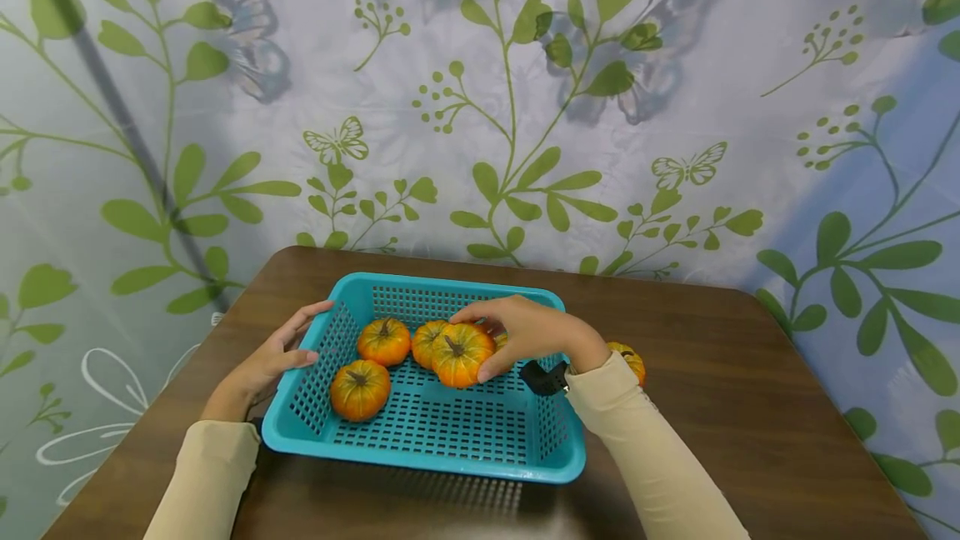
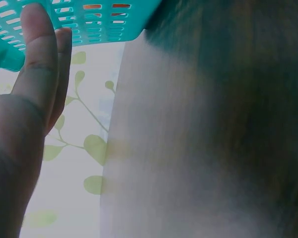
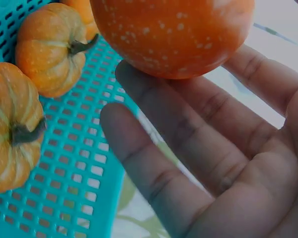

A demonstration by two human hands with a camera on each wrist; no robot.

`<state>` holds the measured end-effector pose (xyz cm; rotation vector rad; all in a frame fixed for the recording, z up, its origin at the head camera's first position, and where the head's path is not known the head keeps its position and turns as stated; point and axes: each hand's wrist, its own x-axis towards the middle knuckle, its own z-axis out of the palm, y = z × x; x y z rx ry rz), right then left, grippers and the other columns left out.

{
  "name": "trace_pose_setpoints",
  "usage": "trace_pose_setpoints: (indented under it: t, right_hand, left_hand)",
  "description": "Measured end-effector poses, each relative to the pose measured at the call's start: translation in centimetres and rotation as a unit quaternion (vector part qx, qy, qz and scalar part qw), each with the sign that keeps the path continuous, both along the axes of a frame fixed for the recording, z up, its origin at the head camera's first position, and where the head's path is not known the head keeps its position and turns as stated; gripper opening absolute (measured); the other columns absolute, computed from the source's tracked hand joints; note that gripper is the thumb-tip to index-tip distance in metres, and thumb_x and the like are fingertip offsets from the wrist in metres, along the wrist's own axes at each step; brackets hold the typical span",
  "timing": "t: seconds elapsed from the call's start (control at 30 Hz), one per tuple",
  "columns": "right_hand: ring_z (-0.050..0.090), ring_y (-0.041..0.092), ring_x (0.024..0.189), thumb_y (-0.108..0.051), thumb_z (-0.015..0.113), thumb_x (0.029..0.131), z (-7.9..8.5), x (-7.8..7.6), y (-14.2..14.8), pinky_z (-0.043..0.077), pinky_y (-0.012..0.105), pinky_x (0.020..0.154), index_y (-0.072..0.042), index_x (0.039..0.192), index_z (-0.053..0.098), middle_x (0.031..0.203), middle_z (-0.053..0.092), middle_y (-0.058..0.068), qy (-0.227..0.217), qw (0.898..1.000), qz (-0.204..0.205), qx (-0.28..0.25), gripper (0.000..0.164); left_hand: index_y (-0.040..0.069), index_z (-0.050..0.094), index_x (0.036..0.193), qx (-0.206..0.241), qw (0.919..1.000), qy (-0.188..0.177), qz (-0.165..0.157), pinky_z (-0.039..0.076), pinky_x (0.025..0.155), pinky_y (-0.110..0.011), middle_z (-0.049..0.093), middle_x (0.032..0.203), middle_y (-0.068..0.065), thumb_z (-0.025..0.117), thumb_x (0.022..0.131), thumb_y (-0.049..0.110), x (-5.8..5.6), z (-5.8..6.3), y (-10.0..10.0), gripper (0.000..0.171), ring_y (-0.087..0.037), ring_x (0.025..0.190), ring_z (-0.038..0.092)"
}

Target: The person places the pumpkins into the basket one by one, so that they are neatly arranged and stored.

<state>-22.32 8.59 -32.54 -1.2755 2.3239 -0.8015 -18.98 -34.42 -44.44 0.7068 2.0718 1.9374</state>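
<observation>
My right hand (image 1: 521,325) grips a small orange pumpkin (image 1: 461,357) over the basket, thumb at its near side and fingers behind it. Its speckled underside shows in the right wrist view, with fingers against it. Two more pumpkins sit at the left in the turquoise basket (image 1: 423,462), one nearer (image 1: 360,391) and one farther back (image 1: 384,342). Another pumpkin (image 1: 427,342) is partly hidden behind the held one. My left hand (image 1: 267,363) rests at the basket's left rim. In the left wrist view its fingers (image 2: 39,54) lie fairly straight against the perforated wall.
The basket stands on a brown wooden table (image 1: 697,340). One more pumpkin (image 1: 630,359) lies right of the basket, partly behind the right sleeve. A black wrist strap (image 1: 543,377) is on the right wrist. A leaf-patterned cloth (image 1: 525,107) hangs behind the table.
</observation>
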Motion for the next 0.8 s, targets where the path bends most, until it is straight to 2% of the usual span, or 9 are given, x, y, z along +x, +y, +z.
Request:
trace_pose_setpoints:
  t: [0.17, 0.3, 0.8]
  right_hand:
    - [0.064, 0.028, 0.126, -0.019, 0.090, 0.090, 0.0, 0.2, -1.2, 0.058, 0.040, 0.103, -0.002, 0.154, 0.057, 0.152, 0.059, 0.015, -0.025, 1.000, 0.013, 0.014, 0.073]
    - [0.064, 0.030, 0.123, -0.018, 0.091, 0.090, -0.3, 0.3, -2.0, 0.060, 0.033, 0.096, -0.005, 0.155, 0.058, 0.155, 0.058, 0.014, -0.043, 0.998, 0.006, 0.041, 0.074]
    - [0.061, 0.024, 0.129, -0.018, 0.093, 0.087, -2.1, 0.7, -4.2, 0.051, 0.037, 0.109, -0.013, 0.153, 0.062, 0.156, 0.059, 0.006, -0.064, 0.991, 0.036, 0.111, 0.073]
  left_hand:
    - [0.044, 0.045, 0.158, 0.003, 1.0000, 0.005, -0.005, 0.064, 0.087, -0.041, 0.054, 0.149, 0.014, 0.057, 0.100, 0.004, 0.4, 0.4, 0.0, 0.072, -0.013, 0.122, 0.065]
    - [0.044, 0.045, 0.157, 0.001, 1.0000, 0.006, -0.007, 0.064, 0.087, -0.041, 0.054, 0.148, 0.014, 0.057, 0.100, 0.004, 0.5, 0.5, -0.1, 0.071, -0.013, 0.121, 0.065]
    - [0.039, 0.043, 0.160, 0.002, 0.9998, -0.016, 0.015, 0.064, 0.088, -0.045, 0.055, 0.148, 0.012, 0.057, 0.101, 0.005, 2.8, 0.6, 0.6, 0.069, -0.017, 0.121, 0.067]
